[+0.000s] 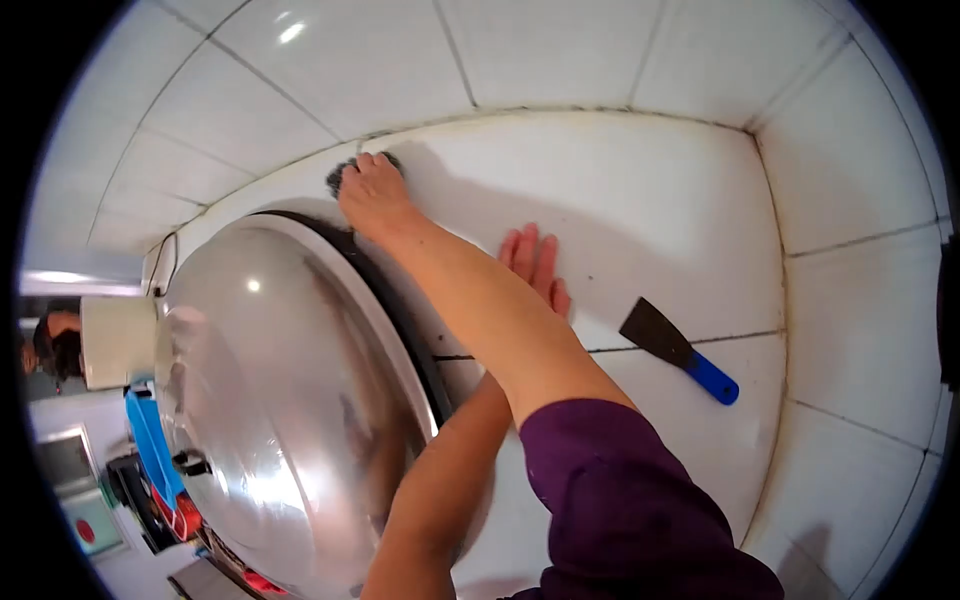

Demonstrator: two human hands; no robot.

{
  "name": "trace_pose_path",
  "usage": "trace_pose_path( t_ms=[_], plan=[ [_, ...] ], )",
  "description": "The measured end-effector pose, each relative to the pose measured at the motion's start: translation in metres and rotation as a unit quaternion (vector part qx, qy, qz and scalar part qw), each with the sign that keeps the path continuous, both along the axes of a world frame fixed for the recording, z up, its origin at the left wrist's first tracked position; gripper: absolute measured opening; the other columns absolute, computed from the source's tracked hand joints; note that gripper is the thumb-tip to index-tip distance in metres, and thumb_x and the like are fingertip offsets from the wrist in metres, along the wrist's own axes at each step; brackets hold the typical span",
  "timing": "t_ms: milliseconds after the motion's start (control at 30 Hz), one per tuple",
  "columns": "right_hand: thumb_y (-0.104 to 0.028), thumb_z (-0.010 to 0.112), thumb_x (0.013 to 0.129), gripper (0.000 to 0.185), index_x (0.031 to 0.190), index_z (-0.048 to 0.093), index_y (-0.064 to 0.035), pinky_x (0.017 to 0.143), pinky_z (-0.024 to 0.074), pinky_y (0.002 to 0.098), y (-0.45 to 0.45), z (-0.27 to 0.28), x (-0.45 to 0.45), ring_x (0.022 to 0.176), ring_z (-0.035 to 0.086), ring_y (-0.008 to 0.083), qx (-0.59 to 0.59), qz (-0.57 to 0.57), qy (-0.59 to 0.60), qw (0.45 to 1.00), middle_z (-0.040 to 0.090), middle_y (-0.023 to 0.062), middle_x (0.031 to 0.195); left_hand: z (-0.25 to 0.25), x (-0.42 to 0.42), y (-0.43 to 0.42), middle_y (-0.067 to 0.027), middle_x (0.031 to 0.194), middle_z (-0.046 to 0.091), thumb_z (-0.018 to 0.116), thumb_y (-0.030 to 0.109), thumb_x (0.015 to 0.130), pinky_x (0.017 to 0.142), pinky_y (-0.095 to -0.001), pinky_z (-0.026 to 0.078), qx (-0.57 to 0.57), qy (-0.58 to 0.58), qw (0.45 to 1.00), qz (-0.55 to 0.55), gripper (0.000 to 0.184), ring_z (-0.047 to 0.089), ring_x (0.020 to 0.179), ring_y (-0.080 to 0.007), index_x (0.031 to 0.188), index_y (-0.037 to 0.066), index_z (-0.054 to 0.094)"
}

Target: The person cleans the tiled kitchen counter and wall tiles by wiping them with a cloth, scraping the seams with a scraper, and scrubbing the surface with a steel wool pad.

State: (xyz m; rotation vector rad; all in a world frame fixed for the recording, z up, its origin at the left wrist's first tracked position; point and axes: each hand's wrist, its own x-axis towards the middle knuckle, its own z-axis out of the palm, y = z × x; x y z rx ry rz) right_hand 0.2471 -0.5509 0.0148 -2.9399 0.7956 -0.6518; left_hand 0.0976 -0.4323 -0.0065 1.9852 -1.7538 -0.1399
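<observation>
My right hand (375, 197), at the end of the purple-sleeved arm, is closed on a dark steel wool scrubber (342, 176). It presses the scrubber on the white tiled counter (650, 190) beside the wall joint. Under the right forearm, my left arm crosses toward the right. The left hand (537, 262) lies palm down on the tiles with its fingers stretched out, partly hidden by that forearm. Right of it lies a scraper (683, 352) with a dark blade and blue handle. To the left, a large shiny metal lid (270, 400) rests on a dark rim.
White tiled walls (560, 55) border the counter at the back and right, with dark grout lines. Beyond the lid are a blue plastic item (150, 440), a red item (180, 517) and a cream-coloured box-like object (118, 342). Part of a person (60, 345) shows at the far left.
</observation>
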Motion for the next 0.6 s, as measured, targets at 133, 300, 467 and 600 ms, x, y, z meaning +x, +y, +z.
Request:
trace_pose_path(
  t_ms=[133, 300, 467, 600],
  plan=[
    [-0.006, 0.054, 0.074, 0.016, 0.083, 0.066, -0.0095, 0.081, 0.0419, 0.0387, -0.072, -0.008, -0.125, 0.094, 0.052, 0.0267, 0.023, -0.075, -0.056, 0.995, 0.060, 0.0046, 0.092, 0.013, 0.003, -0.003, -0.0084, 0.136, 0.041, 0.049, 0.017, 0.082, 0.107, -0.0502, 0.017, 0.025, -0.086, 0.995, 0.031, 0.048, 0.032, 0.130, -0.0246, 0.129, 0.011, 0.045],
    [-0.010, 0.052, 0.079, 0.013, 0.085, 0.064, -0.0103, 0.080, 0.0426, 0.0397, -0.116, -0.017, -0.294, 0.092, 0.053, 0.0248, -0.099, -0.186, -0.043, 0.977, 0.059, 0.0033, 0.095, 0.018, -0.006, -0.004, -0.0035, 0.143, 0.033, 0.046, 0.019, 0.084, 0.109, -0.0477, 0.013, 0.059, -0.099, 0.993, 0.028, 0.050, 0.027, 0.133, -0.0227, 0.133, 0.016, 0.041],
    [-0.009, 0.050, 0.081, 0.015, 0.086, 0.064, -0.0074, 0.082, 0.0444, 0.0395, -0.137, -0.009, -0.383, 0.095, 0.055, 0.0257, -0.085, -0.331, 0.055, 0.938, 0.060, 0.0059, 0.099, 0.021, -0.006, -0.004, -0.0037, 0.143, 0.033, 0.045, 0.018, 0.084, 0.109, -0.0473, 0.013, 0.070, -0.099, 0.992, 0.023, 0.049, 0.026, 0.133, -0.0230, 0.133, 0.015, 0.042],
    [-0.010, 0.047, 0.081, 0.019, 0.089, 0.063, -0.0050, 0.080, 0.0475, 0.0415, -0.151, -0.001, -0.432, 0.096, 0.056, 0.0294, -0.059, -0.409, 0.165, 0.896, 0.061, 0.0116, 0.098, 0.018, -0.003, -0.003, -0.0036, 0.143, 0.033, 0.045, 0.019, 0.085, 0.109, -0.0463, 0.013, 0.056, -0.097, 0.994, 0.018, 0.048, 0.027, 0.133, -0.0228, 0.133, 0.015, 0.042]
  ],
)
